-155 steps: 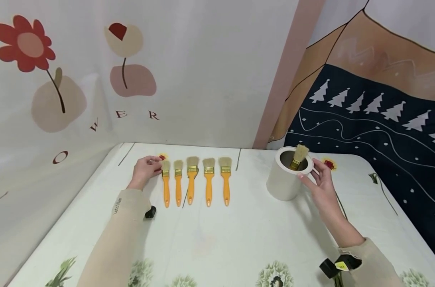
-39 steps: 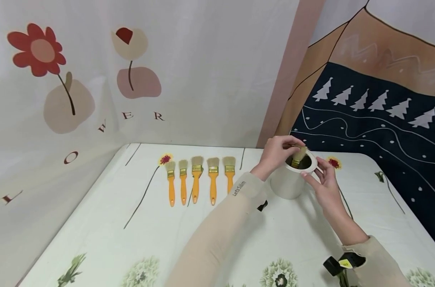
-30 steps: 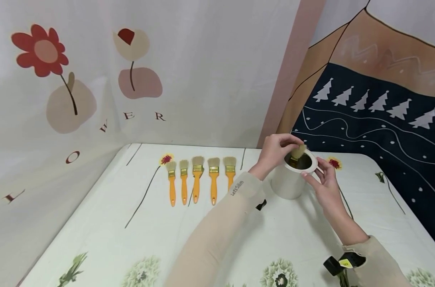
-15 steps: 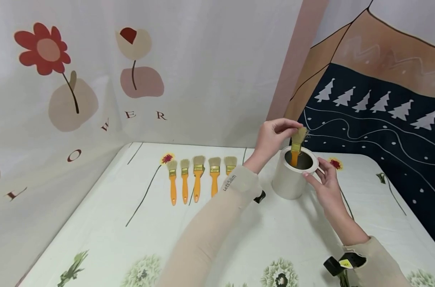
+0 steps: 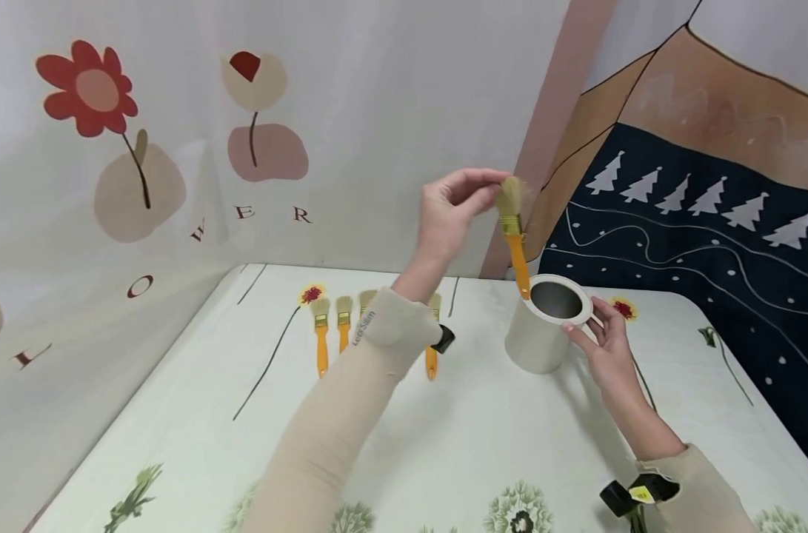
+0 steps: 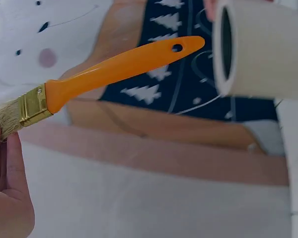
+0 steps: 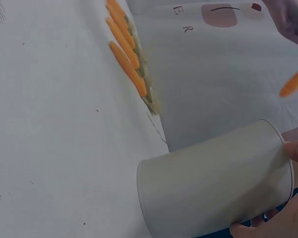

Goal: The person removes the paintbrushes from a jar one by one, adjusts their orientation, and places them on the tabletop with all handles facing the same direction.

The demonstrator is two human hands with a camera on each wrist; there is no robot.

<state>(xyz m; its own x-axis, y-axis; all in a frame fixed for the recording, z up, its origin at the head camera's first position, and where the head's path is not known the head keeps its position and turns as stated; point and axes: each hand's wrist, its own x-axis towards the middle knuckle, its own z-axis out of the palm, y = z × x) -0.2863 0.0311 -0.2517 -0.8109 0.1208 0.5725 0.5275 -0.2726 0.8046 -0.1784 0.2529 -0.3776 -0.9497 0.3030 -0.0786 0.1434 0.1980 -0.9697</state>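
Observation:
My left hand [image 5: 443,215] pinches a paintbrush [image 5: 518,259] by its pale bristles, up in the air. The brush's orange handle [image 6: 124,64] hangs downward, its tip overlapping the canister's rim in the head view. A gold metal band [image 6: 35,105] joins handle and bristles. Below and to the right, an off-white cylindrical canister [image 5: 537,340] stands on the table, its dark grey inside showing through the open top. My right hand [image 5: 606,352] grips the canister's right side near the rim, thumb [image 7: 297,150] at the edge and other fingers partly hidden.
Several more paintbrushes [image 5: 321,340] lie in a row on the white flower-printed tablecloth [image 5: 443,459], bristles away from me; my left forearm hides part of the row. A printed curtain [image 5: 377,148] hangs behind the table, with a dark blue tree-patterned part [image 5: 683,229] at the right.
My left hand reached from beside the row to the canister, took the brush by its bristles, and lifted it up and leftward out of the canister. The right hand stays on the canister.

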